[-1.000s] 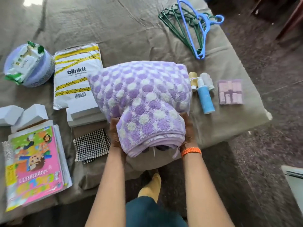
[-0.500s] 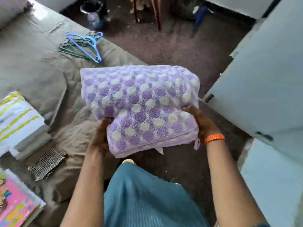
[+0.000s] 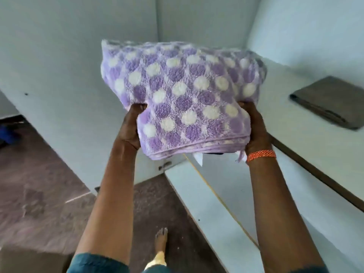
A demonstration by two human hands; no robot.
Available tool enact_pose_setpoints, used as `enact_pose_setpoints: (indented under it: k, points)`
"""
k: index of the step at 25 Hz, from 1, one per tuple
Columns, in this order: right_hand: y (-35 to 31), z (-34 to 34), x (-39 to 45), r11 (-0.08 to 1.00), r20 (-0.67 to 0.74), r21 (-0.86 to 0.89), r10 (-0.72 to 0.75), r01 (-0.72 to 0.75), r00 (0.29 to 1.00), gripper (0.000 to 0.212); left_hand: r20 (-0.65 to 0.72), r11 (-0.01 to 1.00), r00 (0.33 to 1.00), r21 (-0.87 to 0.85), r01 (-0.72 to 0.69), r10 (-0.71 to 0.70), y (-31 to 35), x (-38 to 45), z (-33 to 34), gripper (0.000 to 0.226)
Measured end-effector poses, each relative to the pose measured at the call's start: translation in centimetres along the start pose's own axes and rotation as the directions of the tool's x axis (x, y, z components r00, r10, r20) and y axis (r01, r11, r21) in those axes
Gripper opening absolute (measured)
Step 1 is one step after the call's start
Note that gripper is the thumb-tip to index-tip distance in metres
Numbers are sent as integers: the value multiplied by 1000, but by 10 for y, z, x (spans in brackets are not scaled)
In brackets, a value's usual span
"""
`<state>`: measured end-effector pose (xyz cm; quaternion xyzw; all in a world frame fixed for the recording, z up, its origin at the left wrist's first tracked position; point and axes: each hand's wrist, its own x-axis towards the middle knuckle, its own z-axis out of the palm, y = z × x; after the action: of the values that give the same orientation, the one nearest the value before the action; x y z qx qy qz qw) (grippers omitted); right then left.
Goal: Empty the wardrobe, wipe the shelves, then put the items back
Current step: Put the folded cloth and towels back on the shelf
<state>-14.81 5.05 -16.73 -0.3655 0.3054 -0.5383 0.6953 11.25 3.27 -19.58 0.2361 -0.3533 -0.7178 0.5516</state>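
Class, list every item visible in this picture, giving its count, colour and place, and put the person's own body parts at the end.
folded blanket: one, purple with white dots, held up in front of the wardrobe shelves
folded cloth: one, dark grey-brown, lying on the upper shelf at right
wardrobe shelves: two visible, pale blue-white, right side
wardrobe door: one, pale blue-white, left
floor: dark brown, below
wristband: one, orange, right wrist
left hand: grips the blanket's left edge
right hand: grips the blanket's right edge
foot: one, bare, on the floor
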Motion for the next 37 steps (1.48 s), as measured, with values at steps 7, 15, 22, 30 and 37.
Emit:
enact_pose_setpoints:
  k: [7, 15, 22, 30, 37]
  points:
    - [-86, -39, 90, 942, -159, 106, -299, 317, 941, 43, 193, 998, 981, 66, -19, 6, 26, 184, 93, 46]
    - [-222, -54, 196, 869, -307, -24, -477, 495, 823, 53, 395, 993, 919, 100, -65, 20, 90, 348, 177, 57]
    - [-172, -157, 229, 955, -807, -184, -282, 234, 519, 75, -76, 369, 913, 899, 236, -401, 47, 489, 150, 53]
    - [-150, -200, 242, 972, -834, -235, -187, -28, 520, 75, -171, 80, 985, 982, 173, -38, -37, 548, 77, 93]
    - [-183, -222, 250, 939, -930, -328, -302, -104, 208, 115, -73, 111, 995, 992, 65, 70, -52, 573, 76, 82]
